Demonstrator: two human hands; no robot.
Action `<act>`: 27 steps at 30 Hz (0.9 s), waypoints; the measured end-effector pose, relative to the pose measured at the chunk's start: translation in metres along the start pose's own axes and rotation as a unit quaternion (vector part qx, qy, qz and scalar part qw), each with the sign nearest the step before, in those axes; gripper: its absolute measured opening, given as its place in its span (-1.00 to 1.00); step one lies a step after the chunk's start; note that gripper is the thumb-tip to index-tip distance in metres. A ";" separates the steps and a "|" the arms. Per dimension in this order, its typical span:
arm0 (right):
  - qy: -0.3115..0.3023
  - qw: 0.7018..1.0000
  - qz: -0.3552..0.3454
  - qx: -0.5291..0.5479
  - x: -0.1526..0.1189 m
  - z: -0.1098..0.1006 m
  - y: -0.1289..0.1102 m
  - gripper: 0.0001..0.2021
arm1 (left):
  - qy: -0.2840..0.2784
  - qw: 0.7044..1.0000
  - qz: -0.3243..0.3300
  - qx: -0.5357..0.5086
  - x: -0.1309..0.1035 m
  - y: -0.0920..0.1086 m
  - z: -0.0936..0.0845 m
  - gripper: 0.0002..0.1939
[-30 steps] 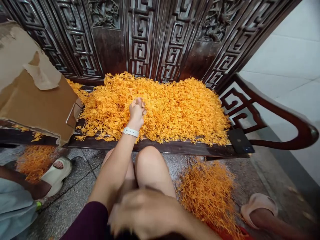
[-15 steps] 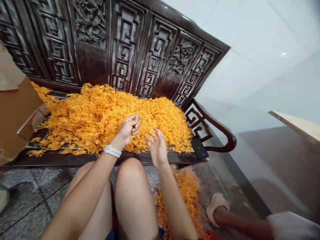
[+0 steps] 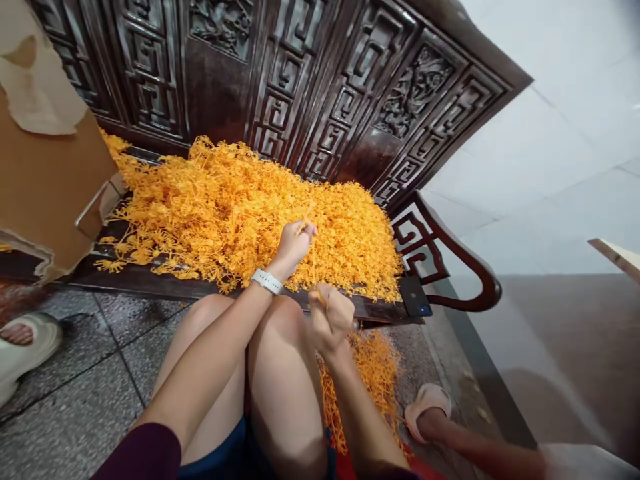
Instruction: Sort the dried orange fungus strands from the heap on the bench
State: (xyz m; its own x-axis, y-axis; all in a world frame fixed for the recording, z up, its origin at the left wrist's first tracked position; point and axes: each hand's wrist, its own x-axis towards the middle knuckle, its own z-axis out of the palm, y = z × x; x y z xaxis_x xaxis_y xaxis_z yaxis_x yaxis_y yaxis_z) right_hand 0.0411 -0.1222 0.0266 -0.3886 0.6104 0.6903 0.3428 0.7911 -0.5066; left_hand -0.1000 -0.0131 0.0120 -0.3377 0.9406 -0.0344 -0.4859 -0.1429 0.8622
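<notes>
A large heap of orange plastic pieces (image 3: 235, 207), thin and branching, covers the seat of a dark carved wooden bench (image 3: 165, 285). Over the heap, my left hand (image 3: 296, 245), with a white watch on the wrist, is closed on a thin orange piece (image 3: 303, 225). Nearer my knees and to the right, my right hand (image 3: 332, 313) is a fist around an orange strand. A thin orange line shows between the two hands. Below my right forearm lies a second orange pile (image 3: 375, 373) near the floor.
A torn cardboard box (image 3: 50, 167) stands at the left on the bench. A dark phone (image 3: 416, 297) lies by the curved armrest (image 3: 470, 297). Other people's feet in pale shoes show at the left (image 3: 30, 347) and right (image 3: 427, 407).
Both hands have closed around orange material; my right hand was open with spread fingers before. They are now farther apart front to back. The camera view has shifted.
</notes>
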 end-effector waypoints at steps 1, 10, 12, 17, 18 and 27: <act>-0.029 0.998 -0.058 0.012 -0.005 -0.001 -0.016 -0.64 | 0.025 1.000 -0.004 -0.010 0.006 -0.002 -0.004 -0.72; -0.202 0.894 0.134 0.378 0.025 -0.012 -0.032 -0.64 | 0.045 0.976 -0.077 -0.196 0.030 0.028 -0.046 -0.85; -0.117 0.856 0.269 0.426 0.049 -0.011 0.000 -0.47 | 0.018 0.973 -0.091 -0.214 0.023 0.030 -0.044 -0.84; 0.055 0.610 0.559 0.559 0.072 0.004 0.047 -0.75 | -0.027 0.969 -0.105 -0.220 0.015 0.028 -0.038 -0.84; 0.068 0.593 0.562 0.572 0.069 0.008 0.048 -0.83 | -0.034 0.970 -0.108 -0.215 0.015 0.027 -0.037 -0.86; 0.125 0.756 0.449 0.459 0.057 0.036 0.045 -0.64 | -0.106 0.974 -0.138 -0.143 0.000 0.007 -0.017 -0.89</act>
State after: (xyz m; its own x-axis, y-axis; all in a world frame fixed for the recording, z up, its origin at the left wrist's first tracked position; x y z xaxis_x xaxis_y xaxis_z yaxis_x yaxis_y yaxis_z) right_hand 0.0040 -0.0503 0.0242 -0.1383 0.9822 -0.1273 -0.4115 -0.1739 -0.8947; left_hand -0.1171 -0.0194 0.0095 -0.0040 0.9935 -0.1134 -0.7494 0.0721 0.6582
